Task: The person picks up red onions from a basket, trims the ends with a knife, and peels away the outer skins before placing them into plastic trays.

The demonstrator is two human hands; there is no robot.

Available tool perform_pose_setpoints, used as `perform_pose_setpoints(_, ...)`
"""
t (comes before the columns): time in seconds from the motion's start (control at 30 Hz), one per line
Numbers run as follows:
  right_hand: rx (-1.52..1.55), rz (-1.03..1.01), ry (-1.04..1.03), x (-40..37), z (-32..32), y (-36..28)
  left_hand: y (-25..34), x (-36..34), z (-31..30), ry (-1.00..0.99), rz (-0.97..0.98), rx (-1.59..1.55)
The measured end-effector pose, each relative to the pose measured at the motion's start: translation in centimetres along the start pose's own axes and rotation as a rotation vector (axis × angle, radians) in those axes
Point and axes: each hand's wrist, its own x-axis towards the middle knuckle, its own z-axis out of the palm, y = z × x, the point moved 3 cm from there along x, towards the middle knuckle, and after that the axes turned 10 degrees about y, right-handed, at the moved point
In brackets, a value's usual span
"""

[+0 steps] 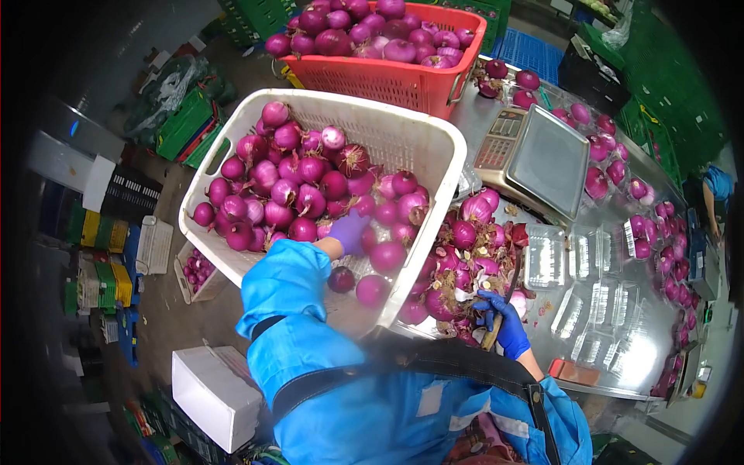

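My left hand (351,232), in a purple glove, reaches into a white plastic basket (446,147) and touches the red onions (310,198) heaped there. Its fingers are hidden among the onions, so their grip cannot be made out. In a blue glove, my right hand (508,325) is closed around the wooden handle of a knife (491,335), whose thin dark blade points away from me. Right beside it lies a pile of untrimmed onions (465,263) with dry roots and loose skins on the metal table (546,310).
Behind the white basket stands a red crate (372,74) full of onions. A weighing scale (546,159) sits on the table, with clear plastic trays (544,256) nearby. Packed onions (639,229) line the far right side. A white box (217,395) is at lower left.
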Motion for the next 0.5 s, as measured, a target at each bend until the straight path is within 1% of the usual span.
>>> perform_pose_setpoints(0.03, 0.006, -0.008, -0.002, -0.2, -0.3, -0.1, 0.6, -0.5, -1.7, 0.042, 0.005, -0.106)
perform_pose_setpoints(0.07, 0.008, -0.001, 0.023, -0.4, -0.7, 0.0, 0.7, -0.7, -3.6, -0.03, 0.025, -0.111)
perform_pose_setpoints(0.1, 0.014, 0.014, 0.046, -0.7, -0.8, 0.4, 0.4, -1.0, -4.3, -0.063, 0.041, 0.024)
perform_pose_setpoints(0.17, 0.01, -0.015, 0.03, -1.2, -0.8, 0.2, -0.1, -1.5, -4.1, -0.027, 0.07, 0.111)
perform_pose_setpoints(0.23, -0.007, 0.012, 0.003, -1.3, -1.3, 0.5, 0.5, -1.6, -2.1, -0.057, 0.132, 0.071)
perform_pose_setpoints(0.27, 0.005, 0.019, 0.021, -1.4, -1.3, 0.7, -0.2, -1.2, 1.2, 0.026, 0.135, 0.093)
perform_pose_setpoints(0.3, 0.008, 0.002, 0.008, -1.7, -1.3, 0.7, 0.7, -1.4, 1.6, 0.021, 0.162, 0.139)
perform_pose_setpoints(0.37, -0.015, 0.025, 0.026, -2.3, -1.6, 0.9, 2.7, -1.4, 0.9, -0.056, 0.045, 0.274)
perform_pose_setpoints(0.4, -0.044, 0.017, 0.012, -2.3, -2.2, 1.4, 2.7, -1.0, 1.8, -0.041, 0.047, 0.282)
perform_pose_setpoints(0.43, -0.008, 0.039, -0.008, -2.4, -2.6, 1.8, 2.3, -0.2, 3.0, -0.054, -0.005, 0.278)
perform_pose_setpoints(0.47, -0.004, 0.017, -0.016, -2.5, -2.9, 2.0, 1.7, 0.9, 4.0, -0.069, -0.053, 0.273)
perform_pose_setpoints(0.5, 0.0, 0.004, -0.02, -2.8, -3.1, 2.2, 2.2, 1.1, 3.2, -0.066, -0.046, 0.274)
